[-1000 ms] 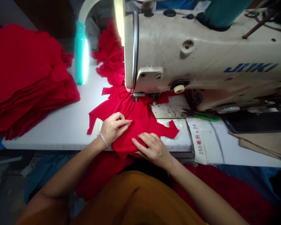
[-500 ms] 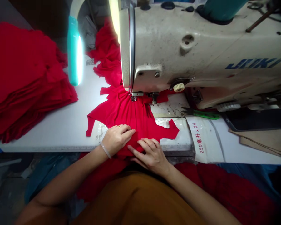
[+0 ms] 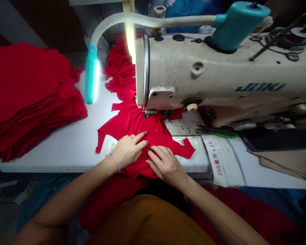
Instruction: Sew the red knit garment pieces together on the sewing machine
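A red fabric piece [image 3: 139,124] lies gathered in folds under the needle and presser foot [image 3: 146,115] of a sewing machine [image 3: 214,75]. My left hand [image 3: 130,149] rests on its left part near the table's front edge, index finger stretched toward the needle. Beside it, my right hand [image 3: 165,165] lies on the same cloth with fingers spread and slightly bent. Both hands are open and press on the fabric from above. The cloth's near end hangs over the edge toward my lap.
At left stands a tall stack of red fabric [image 3: 33,102]. A lit teal lamp [image 3: 91,75] hangs beside the machine head. Green-handled thread snippers [image 3: 220,132] and a dark phone-like slab [image 3: 277,139] lie on the right. More red cloth [image 3: 242,207] sits below the table.
The view has tilted up, showing more of the lamp and machine top. My left index finger has stretched forward, and my right hand's fingers have shifted slightly on the cloth.
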The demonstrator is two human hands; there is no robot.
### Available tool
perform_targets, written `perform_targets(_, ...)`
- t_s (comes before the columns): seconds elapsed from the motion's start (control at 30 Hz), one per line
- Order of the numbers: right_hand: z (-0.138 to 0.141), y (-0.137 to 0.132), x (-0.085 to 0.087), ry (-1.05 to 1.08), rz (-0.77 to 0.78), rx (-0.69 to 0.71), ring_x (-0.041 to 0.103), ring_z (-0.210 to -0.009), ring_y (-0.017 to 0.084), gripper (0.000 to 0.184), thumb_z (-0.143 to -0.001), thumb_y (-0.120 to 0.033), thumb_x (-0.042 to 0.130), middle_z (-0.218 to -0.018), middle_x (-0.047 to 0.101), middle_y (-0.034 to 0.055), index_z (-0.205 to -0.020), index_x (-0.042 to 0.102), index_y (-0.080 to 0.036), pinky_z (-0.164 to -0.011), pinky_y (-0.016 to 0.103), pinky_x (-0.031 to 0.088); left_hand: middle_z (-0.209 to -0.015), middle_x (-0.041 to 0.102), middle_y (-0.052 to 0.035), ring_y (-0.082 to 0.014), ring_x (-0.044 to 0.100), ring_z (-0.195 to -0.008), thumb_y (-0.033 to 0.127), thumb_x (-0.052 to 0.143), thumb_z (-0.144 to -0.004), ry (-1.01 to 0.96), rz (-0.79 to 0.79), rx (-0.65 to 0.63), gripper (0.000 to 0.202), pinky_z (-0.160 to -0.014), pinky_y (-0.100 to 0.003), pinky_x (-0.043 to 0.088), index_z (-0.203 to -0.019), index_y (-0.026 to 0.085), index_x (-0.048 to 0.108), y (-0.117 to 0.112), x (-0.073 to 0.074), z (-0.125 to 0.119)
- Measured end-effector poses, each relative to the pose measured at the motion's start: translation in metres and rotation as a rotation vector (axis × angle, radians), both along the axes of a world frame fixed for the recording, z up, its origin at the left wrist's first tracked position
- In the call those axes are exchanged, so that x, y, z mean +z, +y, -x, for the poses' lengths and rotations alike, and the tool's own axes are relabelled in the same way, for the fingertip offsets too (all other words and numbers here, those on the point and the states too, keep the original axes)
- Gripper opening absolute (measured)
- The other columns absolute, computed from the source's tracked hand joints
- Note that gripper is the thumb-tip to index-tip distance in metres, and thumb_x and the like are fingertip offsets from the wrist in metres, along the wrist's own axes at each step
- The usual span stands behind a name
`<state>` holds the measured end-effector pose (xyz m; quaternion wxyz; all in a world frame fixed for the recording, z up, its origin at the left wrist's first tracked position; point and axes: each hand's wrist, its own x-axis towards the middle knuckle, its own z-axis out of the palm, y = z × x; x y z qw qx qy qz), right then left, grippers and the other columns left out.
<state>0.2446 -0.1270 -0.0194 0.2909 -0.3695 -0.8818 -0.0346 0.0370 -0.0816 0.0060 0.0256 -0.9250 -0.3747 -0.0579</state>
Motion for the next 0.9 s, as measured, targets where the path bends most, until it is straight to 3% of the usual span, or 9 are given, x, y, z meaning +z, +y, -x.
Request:
perform_targets(0.33, 0.014, 0.037, 0.001, -0.113, 0.052, -0.136, 0.058, -0.113, 0.029, 0.035, -0.098, -0.030, 0.049, -0.122, 0.066, 0.0187, -0.117, 0.066, -0.006, -0.095, 0.042, 0.046, -0.139, 0.059, -0.0086, -0.0213, 0.066, -0.086, 0.022, 0.043, -0.097, -0.016, -0.072, -0.010, 0.032, -0.075, -0.037, 0.052, -0.118, 0.020, 0.067, 0.049, -0.010, 0.010)
perform_targets(0.53, 0.023, 0.059, 0.001, -0.143, 0.111, -0.165, 0.056, -0.117, 0.029, 0.040, -0.100, -0.032, 0.044, -0.126, 0.065, 0.0177, -0.122, 0.064, -0.006, -0.100, 0.043, 0.042, -0.126, 0.065, -0.0096, -0.0238, 0.060, -0.099, 0.021, 0.041, -0.097, -0.072, -0.025, -0.014, 0.035, -0.081, -0.036, 0.049, -0.120, 0.018, 0.067, 0.076, -0.009, 0.013)
perform_targets(0.63, 0.024, 0.073, 0.002, -0.157, 0.166, -0.171, 0.055, -0.118, 0.029, 0.040, -0.101, -0.032, 0.042, -0.128, 0.063, 0.0187, -0.125, 0.063, -0.007, -0.101, 0.044, 0.041, -0.122, 0.067, -0.0096, -0.0267, 0.057, -0.109, 0.021, 0.041, -0.097, -0.098, 0.000, -0.004, 0.034, -0.087, -0.041, 0.044, -0.119, 0.018, 0.066, 0.085, -0.005, 0.013)
perform_targets(0.8, 0.028, 0.084, 0.009, -0.180, 0.217, -0.166, 0.051, -0.121, 0.029, 0.037, -0.102, -0.031, 0.041, -0.132, 0.061, 0.0169, -0.127, 0.063, -0.015, -0.099, 0.047, 0.037, -0.118, 0.069, -0.0092, -0.0297, 0.054, -0.119, 0.034, 0.042, -0.099, -0.214, 0.129, 0.087, 0.033, -0.109, -0.058, 0.020, -0.118, 0.020, 0.065, 0.109, -0.002, 0.021)
perform_targets(0.9, 0.030, 0.073, 0.017, -0.143, 0.267, -0.052, 0.052, -0.119, 0.027, 0.033, -0.101, -0.038, 0.045, -0.125, 0.064, 0.0132, -0.112, 0.070, -0.019, -0.095, 0.044, 0.037, -0.120, 0.068, -0.0083, -0.0283, 0.054, -0.118, 0.036, 0.025, -0.104, -0.265, 0.253, 0.189, 0.045, -0.108, -0.056, 0.023, -0.124, 0.022, 0.063, 0.127, -0.002, 0.030)
